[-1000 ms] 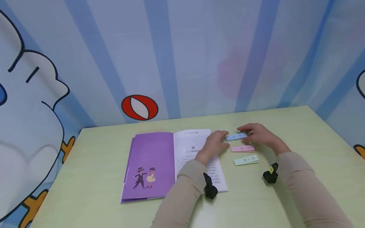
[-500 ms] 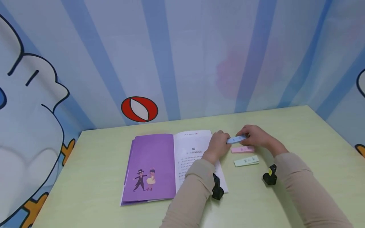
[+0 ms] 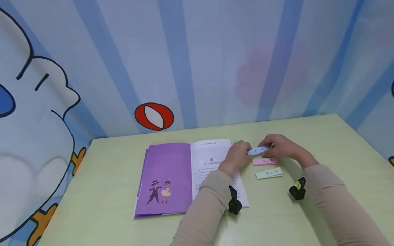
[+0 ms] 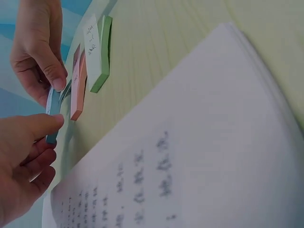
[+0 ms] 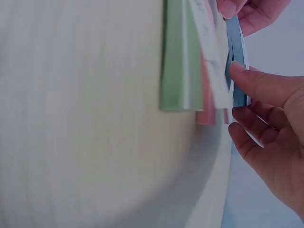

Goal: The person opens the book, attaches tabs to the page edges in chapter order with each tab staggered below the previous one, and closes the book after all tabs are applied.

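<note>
Since one second ago: both hands have closed in. The left hand (image 3: 238, 155), then apart from the near-left end of the blue pad (image 3: 258, 150), now pinches that end. The right hand (image 3: 281, 147) has its fingers narrowed on the opposite end. The pad, flat on the table (image 3: 92, 191) then, is now slanted between them; whether it fully clears the table, cannot tell.

Outward from the pad: pink pad (image 3: 265, 161) lies just beside it, on the near side, partly behind the left hand's reach. Green pad (image 3: 268, 173) lies nearer the wearer, below the pink one. Open book (image 3: 166, 167) to the left, purple page with two printed figures, white page with text. The left sleeve (image 3: 212, 198) crosses the white page and covers part of its text. Striped backdrop (image 3: 209, 68) behind the table.

View differences: head view gives mostly the pads' lettered upper faces; left wrist view adds the green and pink side faces, and the left thumb laid on the blue pad with fingers beneath. Right wrist view shows a thin flap (image 5: 229, 57) standing away from the blue pad's body.
</note>
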A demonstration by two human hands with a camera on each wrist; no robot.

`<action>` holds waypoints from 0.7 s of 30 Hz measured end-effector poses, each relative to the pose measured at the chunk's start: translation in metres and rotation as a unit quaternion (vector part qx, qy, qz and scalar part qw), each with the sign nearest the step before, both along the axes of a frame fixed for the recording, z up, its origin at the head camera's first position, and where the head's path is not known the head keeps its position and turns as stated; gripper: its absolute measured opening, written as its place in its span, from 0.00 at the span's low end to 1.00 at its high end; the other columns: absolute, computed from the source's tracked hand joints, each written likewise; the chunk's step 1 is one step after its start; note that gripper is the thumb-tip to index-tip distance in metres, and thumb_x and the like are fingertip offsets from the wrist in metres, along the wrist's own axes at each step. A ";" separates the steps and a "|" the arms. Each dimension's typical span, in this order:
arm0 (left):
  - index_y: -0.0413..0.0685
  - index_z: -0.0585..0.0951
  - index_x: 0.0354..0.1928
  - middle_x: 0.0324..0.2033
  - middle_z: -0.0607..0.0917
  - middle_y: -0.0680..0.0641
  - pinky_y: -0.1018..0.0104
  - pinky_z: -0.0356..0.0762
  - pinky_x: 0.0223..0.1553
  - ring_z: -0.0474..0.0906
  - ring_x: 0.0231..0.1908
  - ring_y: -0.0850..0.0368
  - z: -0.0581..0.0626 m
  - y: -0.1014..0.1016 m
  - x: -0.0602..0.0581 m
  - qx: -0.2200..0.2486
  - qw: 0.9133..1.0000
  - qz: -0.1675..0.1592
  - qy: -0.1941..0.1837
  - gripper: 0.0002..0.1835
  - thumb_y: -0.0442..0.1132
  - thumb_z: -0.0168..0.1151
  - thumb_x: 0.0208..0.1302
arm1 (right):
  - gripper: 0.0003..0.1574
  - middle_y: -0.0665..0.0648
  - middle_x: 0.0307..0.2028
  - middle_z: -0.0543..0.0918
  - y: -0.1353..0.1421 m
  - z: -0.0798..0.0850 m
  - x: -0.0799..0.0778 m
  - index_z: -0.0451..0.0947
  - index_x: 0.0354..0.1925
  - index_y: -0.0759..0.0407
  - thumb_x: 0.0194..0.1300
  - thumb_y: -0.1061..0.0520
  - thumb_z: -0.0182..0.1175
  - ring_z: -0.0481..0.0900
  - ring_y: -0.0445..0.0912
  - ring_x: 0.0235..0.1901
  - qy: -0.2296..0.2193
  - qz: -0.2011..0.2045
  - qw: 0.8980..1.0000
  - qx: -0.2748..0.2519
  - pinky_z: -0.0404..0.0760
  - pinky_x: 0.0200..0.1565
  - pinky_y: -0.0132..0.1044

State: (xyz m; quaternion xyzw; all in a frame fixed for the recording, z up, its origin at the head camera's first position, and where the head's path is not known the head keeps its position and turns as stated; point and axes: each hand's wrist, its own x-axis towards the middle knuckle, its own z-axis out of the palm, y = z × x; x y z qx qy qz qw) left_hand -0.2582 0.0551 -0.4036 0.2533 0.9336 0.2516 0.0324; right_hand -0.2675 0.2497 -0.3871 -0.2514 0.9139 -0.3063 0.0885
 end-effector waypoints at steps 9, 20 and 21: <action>0.44 0.83 0.40 0.32 0.78 0.52 0.75 0.67 0.35 0.69 0.31 0.62 0.013 -0.005 0.003 0.027 1.000 -0.008 -0.007 0.07 0.36 0.62 0.61 | 0.14 0.54 0.35 0.79 0.000 0.015 0.003 0.82 0.43 0.66 0.55 0.65 0.65 0.72 0.46 0.33 0.019 0.022 1.000 -0.003 0.74 0.36 0.39; 0.45 0.83 0.41 0.33 0.80 0.53 0.77 0.66 0.35 0.70 0.32 0.64 0.026 -0.015 0.009 0.026 0.999 -0.042 0.005 0.08 0.38 0.62 0.61 | 0.13 0.51 0.34 0.78 -0.001 0.031 0.012 0.83 0.43 0.61 0.56 0.64 0.65 0.75 0.45 0.35 0.015 0.038 0.999 0.002 0.77 0.43 0.43; 0.45 0.83 0.41 0.33 0.79 0.53 0.77 0.66 0.35 0.70 0.31 0.64 0.029 -0.017 0.010 0.022 0.999 -0.044 0.006 0.08 0.38 0.62 0.61 | 0.13 0.50 0.33 0.78 -0.002 0.033 0.013 0.83 0.43 0.61 0.56 0.64 0.65 0.75 0.45 0.36 0.015 0.042 0.999 -0.001 0.77 0.44 0.44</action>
